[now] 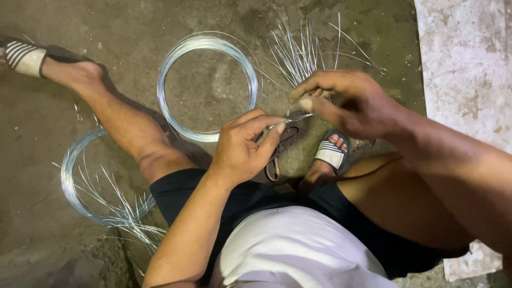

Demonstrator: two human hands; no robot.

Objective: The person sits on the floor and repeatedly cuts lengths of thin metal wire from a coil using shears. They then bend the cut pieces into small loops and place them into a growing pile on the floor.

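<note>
- person sitting on the concrete floor (48, 213), working thin steel wire; taking the wire coil (207, 85) in front of the knees as landmark
- left hand (245, 146) sitting just below-right of the coil; thumb and forefinger pinched together on a short wire piece (294, 116); other fingers curling round the reddish-brown pliers (280, 152), handles hanging down toward the sandalled foot (330, 154)
- right hand (346, 101) hovering right of the coil; fingertips closing on the other end of the same wire piece, so the piece is spanning between both hands, touching both
- progress, as a judgement: a good batch is looking done; a fan of cut wire lengths (304, 50) lying up-right of the coil, another bunch of cut lengths (125, 210) lying down-left of it on a second coil (74, 181)
- left to do: landmark coil looking full, second coil too; plenty of stock remaining; can't tell whether the held piece is already cut free
</note>
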